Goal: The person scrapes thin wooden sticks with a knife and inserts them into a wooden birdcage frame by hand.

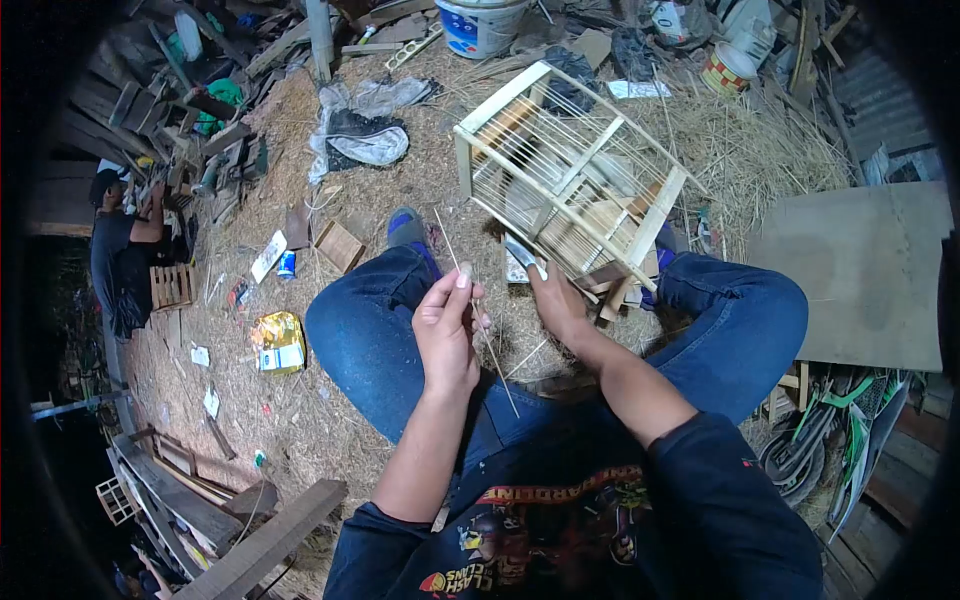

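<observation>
"HARDLINE", "CLASH", "CLANS" on dark shirt (575, 540)

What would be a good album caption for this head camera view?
Seated person's left hand pinching a thin stick, beside a wooden cage.

Straw and shavings cover the floor (300, 425), where a gold plastic packet (280, 345) lies. Just beyond the packet sits a blue can (287, 265); beyond and right of it, a shallow wooden box (339, 246); left of it, white scraps (201, 356).
</observation>
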`<state>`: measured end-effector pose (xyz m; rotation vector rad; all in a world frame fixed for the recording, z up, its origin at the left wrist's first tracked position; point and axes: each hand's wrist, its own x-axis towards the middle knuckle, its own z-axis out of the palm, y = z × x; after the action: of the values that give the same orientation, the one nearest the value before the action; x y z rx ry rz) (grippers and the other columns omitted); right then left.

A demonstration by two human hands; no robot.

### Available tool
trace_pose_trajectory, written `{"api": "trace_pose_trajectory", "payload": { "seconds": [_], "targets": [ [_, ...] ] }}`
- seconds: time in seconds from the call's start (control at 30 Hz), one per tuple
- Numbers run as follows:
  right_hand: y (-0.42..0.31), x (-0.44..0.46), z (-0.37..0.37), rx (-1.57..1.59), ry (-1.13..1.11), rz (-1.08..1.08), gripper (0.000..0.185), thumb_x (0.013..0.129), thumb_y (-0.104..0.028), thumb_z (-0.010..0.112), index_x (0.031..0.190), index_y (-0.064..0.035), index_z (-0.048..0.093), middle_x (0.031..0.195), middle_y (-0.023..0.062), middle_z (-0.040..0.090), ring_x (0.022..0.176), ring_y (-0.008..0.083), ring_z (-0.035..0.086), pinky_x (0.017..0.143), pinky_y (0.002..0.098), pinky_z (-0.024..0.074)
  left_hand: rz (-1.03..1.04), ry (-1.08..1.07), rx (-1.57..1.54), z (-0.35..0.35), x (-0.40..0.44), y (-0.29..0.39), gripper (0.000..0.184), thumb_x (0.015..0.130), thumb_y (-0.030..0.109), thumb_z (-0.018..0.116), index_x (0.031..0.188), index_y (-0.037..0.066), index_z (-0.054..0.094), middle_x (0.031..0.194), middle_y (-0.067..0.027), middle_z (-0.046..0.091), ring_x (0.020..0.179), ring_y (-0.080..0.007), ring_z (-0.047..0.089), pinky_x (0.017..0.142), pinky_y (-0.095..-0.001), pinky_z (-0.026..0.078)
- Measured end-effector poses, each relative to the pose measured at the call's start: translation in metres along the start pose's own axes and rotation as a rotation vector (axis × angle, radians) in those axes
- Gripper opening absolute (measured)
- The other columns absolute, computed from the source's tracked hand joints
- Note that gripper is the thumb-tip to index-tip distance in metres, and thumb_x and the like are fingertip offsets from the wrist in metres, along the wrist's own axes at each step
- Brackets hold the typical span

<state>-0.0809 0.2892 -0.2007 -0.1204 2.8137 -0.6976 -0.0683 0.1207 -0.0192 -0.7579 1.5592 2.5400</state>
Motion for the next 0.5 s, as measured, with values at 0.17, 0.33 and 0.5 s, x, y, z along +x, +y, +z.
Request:
{"api": "trace_pose_trajectory", "payload": {
  "seconds": [0.17, 0.33, 0.5],
  "targets": [
    [0.003, 0.031, 0.035, -0.244, 0.07, -0.088, 0.043, 0.093, -0.009, 0.058, 0.136, -0.0087, 0.053, 0.114, 0.0208, 0.059, 0.096, 0.0372, 0.07, 0.066, 0.0446, 0.0626, -0.024, 0.026, 0.021, -0.009, -0.005, -0.007, 0.025, 0.103, 0.015, 0.068, 0.124, 0.001, 0.07, 0.091, -0.0033, 0.07, 0.073, -0.0086, 0.063, 0.06, -0.0238, 0.051],
    [-0.015, 0.054, 0.042, -0.427, 0.131, -0.103, 0.038, 0.094, -0.014, 0.06, 0.13, 0.0003, 0.059, 0.101, 0.0186, 0.066, 0.087, 0.0291, 0.074, 0.059, 0.0378, 0.0619, -0.017, 0.057, 0.042, -0.013, 0.0, -0.018, 0.025, 0.103, 0.015, 0.068, 0.124, 0.001, 0.07, 0.09, -0.0032, 0.07, 0.071, -0.0088, 0.062, 0.059, -0.0242, 0.051],
    [-0.013, 0.079, 0.054, -0.607, 0.205, -0.224, 0.037, 0.095, -0.016, 0.058, 0.123, 0.0079, 0.061, 0.101, 0.019, 0.069, 0.077, 0.0231, 0.074, 0.059, 0.0301, 0.06, -0.036, 0.042, 0.062, -0.004, 0.008, -0.017, 0.025, 0.102, 0.015, 0.069, 0.124, 0.002, 0.07, 0.091, -0.0024, 0.07, 0.074, -0.0087, 0.063, 0.059, -0.0247, 0.052]
  ]
}}
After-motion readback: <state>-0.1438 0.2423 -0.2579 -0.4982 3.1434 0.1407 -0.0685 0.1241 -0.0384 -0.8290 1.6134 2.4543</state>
